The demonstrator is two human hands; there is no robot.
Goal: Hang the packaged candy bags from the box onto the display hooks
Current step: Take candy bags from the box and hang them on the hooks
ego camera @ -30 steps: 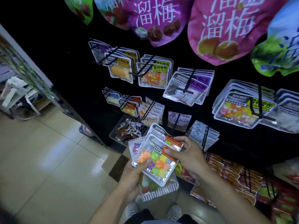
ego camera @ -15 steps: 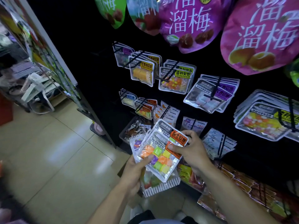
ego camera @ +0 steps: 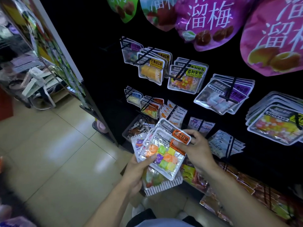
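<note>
I hold a fanned stack of clear candy bags [ego camera: 164,154] with orange labels and coloured cubes inside, low in the middle of the view. My left hand [ego camera: 139,169] grips the stack from below, thumb on the front bag. My right hand [ego camera: 195,148] pinches the top bag at its orange label corner. Black display hooks [ego camera: 180,71] stick out of the dark panel above, each loaded with similar bags. One hook with orange-label bags [ego camera: 150,107] hangs just above the stack. The box is hidden behind the bags.
Large purple and pink plum-candy bags [ego camera: 205,22] hang along the top. More hooked packs [ego camera: 223,95] fill the right side, and orange snack packs [ego camera: 246,182] lie low right. A striped pack [ego camera: 164,185] sits under my hands. Tiled floor [ego camera: 57,153] and a cluttered shelf [ego camera: 32,76] lie left.
The view has swung left and down a little, so the display shifted right. Both hands raised the stack slightly and my right hand slid the top bag upward off the others.
</note>
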